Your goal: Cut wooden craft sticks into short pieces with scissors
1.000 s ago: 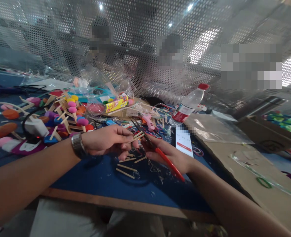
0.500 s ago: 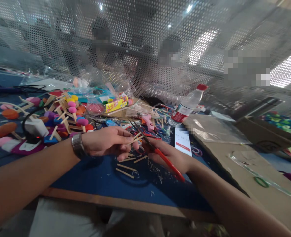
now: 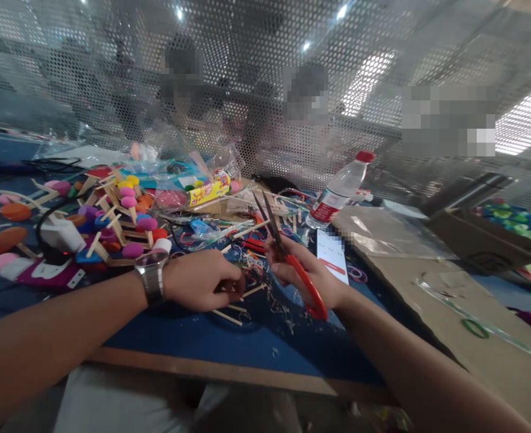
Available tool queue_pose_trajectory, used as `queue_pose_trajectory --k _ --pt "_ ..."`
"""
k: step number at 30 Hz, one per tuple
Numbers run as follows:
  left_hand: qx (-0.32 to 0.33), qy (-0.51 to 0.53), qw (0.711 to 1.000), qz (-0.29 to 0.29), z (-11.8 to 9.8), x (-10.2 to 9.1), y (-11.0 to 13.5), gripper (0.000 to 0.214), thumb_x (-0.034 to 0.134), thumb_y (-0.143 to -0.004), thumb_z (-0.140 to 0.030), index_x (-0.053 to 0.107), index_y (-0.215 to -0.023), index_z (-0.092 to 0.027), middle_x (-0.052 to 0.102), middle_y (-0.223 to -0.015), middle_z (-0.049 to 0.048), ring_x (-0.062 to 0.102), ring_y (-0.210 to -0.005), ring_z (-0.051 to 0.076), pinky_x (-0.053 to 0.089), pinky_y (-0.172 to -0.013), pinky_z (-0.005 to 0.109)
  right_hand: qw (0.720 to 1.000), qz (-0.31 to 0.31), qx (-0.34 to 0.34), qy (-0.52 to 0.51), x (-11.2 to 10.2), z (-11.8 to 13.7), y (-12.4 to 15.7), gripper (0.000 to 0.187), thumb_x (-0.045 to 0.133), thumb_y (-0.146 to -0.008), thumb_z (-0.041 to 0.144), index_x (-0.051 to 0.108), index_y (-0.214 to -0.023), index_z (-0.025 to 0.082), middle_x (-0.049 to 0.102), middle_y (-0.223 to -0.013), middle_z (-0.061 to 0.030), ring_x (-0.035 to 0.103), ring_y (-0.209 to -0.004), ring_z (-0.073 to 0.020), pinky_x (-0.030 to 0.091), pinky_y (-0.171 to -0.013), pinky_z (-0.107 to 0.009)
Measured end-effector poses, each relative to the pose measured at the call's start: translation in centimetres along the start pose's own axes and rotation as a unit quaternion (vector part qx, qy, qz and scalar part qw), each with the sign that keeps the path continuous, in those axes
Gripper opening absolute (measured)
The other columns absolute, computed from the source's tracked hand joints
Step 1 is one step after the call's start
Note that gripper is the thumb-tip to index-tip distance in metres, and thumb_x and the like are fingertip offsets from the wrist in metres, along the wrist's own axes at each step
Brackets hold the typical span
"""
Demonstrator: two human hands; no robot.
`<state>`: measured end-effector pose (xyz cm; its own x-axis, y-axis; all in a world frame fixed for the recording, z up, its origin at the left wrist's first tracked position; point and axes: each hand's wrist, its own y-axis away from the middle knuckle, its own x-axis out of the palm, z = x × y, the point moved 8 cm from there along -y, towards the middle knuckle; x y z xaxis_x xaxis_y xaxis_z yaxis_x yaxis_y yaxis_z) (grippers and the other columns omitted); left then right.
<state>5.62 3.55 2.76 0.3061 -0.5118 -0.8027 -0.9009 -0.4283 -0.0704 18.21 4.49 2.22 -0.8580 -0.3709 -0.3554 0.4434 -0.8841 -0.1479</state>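
My right hand [image 3: 308, 273] holds scissors [image 3: 275, 227] with red handles. Their dark blades point up and away, slightly apart. My left hand [image 3: 204, 279], with a metal watch [image 3: 151, 278] on the wrist, is low over the blue table, its fingers curled down. Thin wooden sticks [image 3: 228, 317] lie right by its fingertips; whatever the fingers hold is hidden. Another thin stick [image 3: 252, 229] lies across the gap toward the blades; I cannot tell whether my right hand touches it. Small pale scraps [image 3: 287, 319] are scattered under the scissors.
Left is a heap of wooden pieces with coloured rounded ends [image 3: 132, 225], beside a white plug [image 3: 62, 233]. A water bottle [image 3: 337, 195] and a lit phone [image 3: 332, 255] stand and lie to the right. Beyond them are cardboard [image 3: 409, 288] and a box [image 3: 477, 243]. A perforated screen [image 3: 247, 90] rises behind.
My left hand has gone down to the table and turned palm down; the sticks it held are no longer visible in its fingers. The scissors have swung to point more upright.
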Motion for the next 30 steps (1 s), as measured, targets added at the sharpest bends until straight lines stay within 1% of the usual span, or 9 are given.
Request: queue_pose_trajectory --k 4,6,8,10,12,14,18,24,30 --pt "0.002 -0.053 0.999 0.010 -0.3 0.4 0.1 0.010 0.063 -0.081 -0.019 0.071 -0.086 -0.018 0.070 -0.067 0.0021 0.061 -0.059 0.013 0.036 -0.054 0.023 1.000 0.017 0.013 -0.004 0.8 0.3 -0.2 0.018 0.058 -0.077 0.027 0.042 -0.086 0.023 0.043 -0.080 0.0018 0.040 -0.065 -0.0124 0.037 -0.057 -0.027" --pt "-0.015 -0.080 0.997 0.001 -0.1 0.1 0.1 0.011 0.066 -0.082 -0.027 0.070 -0.085 -0.018 0.068 -0.063 0.0010 0.060 -0.056 0.014 0.032 -0.053 0.024 1.000 0.018 0.018 -0.004 0.9 0.5 -0.3 0.018 0.057 -0.076 0.026 0.040 -0.084 0.023 0.042 -0.080 0.0024 0.039 -0.064 -0.0121 0.036 -0.057 -0.027" --pt "-0.035 -0.101 0.994 -0.021 0.3 -0.5 0.2 0.024 0.066 -0.083 -0.041 0.069 -0.084 -0.018 0.067 -0.059 0.0008 0.058 -0.053 0.013 0.030 -0.052 0.025 1.000 0.016 0.022 0.003 1.0 0.4 -0.5 0.018 0.055 -0.075 0.024 0.039 -0.083 0.023 0.041 -0.078 0.0033 0.038 -0.063 -0.0118 0.036 -0.057 -0.027" --pt "-0.082 -0.123 0.986 -0.082 1.0 -1.8 0.3 0.036 0.062 -0.086 -0.051 0.067 -0.077 -0.016 0.065 -0.058 0.0018 0.056 -0.052 0.013 0.028 -0.052 0.025 0.999 0.014 0.025 0.023 0.9 0.2 -0.5 0.017 0.053 -0.075 0.022 0.039 -0.083 0.023 0.041 -0.076 0.0038 0.038 -0.062 -0.0120 0.036 -0.058 -0.027" --pt "-0.139 -0.145 0.965 -0.167 1.7 -3.4 0.8 0.043 0.058 -0.087 -0.055 0.064 -0.070 -0.016 0.064 -0.059 0.0032 0.055 -0.053 0.014 0.028 -0.052 0.025 0.998 0.005 0.026 0.057 0.7 0.1 -0.6 0.015 0.051 -0.074 0.020 0.040 -0.083 0.023 0.043 -0.074 0.0038 0.041 -0.064 -0.0129 0.037 -0.060 -0.027" --pt "-0.162 -0.145 0.946 -0.240 2.0 -4.7 1.3 0.041 0.059 -0.087 -0.054 0.065 -0.075 -0.015 0.066 -0.063 0.0035 0.058 -0.057 0.015 0.032 -0.055 0.025 0.994 -0.001 0.029 0.102 0.6 0.0 -0.6 0.014 0.050 -0.075 0.019 0.041 -0.083 0.023 0.045 -0.074 0.0034 0.043 -0.065 -0.0140 0.038 -0.062 -0.028" --pt "-0.091 -0.161 0.940 -0.286 1.0 -5.2 1.4 0.037 0.060 -0.089 -0.049 0.069 -0.102 -0.016 0.072 -0.074 0.0037 0.066 -0.069 0.018 0.041 -0.063 0.025 0.978 0.000 0.052 0.204 0.7 0.2 -0.3 0.012 0.049 -0.077 0.019 0.042 -0.086 0.023 0.054 -0.074 0.0017 0.049 -0.065 -0.0163 0.038 -0.062 -0.029" --pt "-0.042 -0.252 0.925 -0.282 0.3 -4.6 1.3 0.029 0.051 -0.097 -0.034 0.074 -0.089 -0.017 0.076 -0.081 0.0067 0.071 -0.073 0.018 0.044 -0.063 0.026 0.957 -0.015 0.033 0.289 1.2 1.1 0.1 0.013 0.051 -0.080 0.019 0.044 -0.091 0.022 0.060 -0.072 -0.0004 0.050 -0.060 -0.0165 0.033 -0.058 -0.028" --pt "-0.017 -0.253 0.926 -0.281 0.2 -4.3 1.3 0.028 0.049 -0.096 -0.026 0.075 -0.092 -0.017 0.077 -0.086 0.0068 0.073 -0.079 0.019 0.050 -0.069 0.028 0.956 -0.024 0.039 0.290 1.3 1.1 0.1 0.014 0.051 -0.080 0.020 0.045 -0.092 0.022 0.059 -0.070 0.0004 0.050 -0.060 -0.0166 0.032 -0.056 -0.027"
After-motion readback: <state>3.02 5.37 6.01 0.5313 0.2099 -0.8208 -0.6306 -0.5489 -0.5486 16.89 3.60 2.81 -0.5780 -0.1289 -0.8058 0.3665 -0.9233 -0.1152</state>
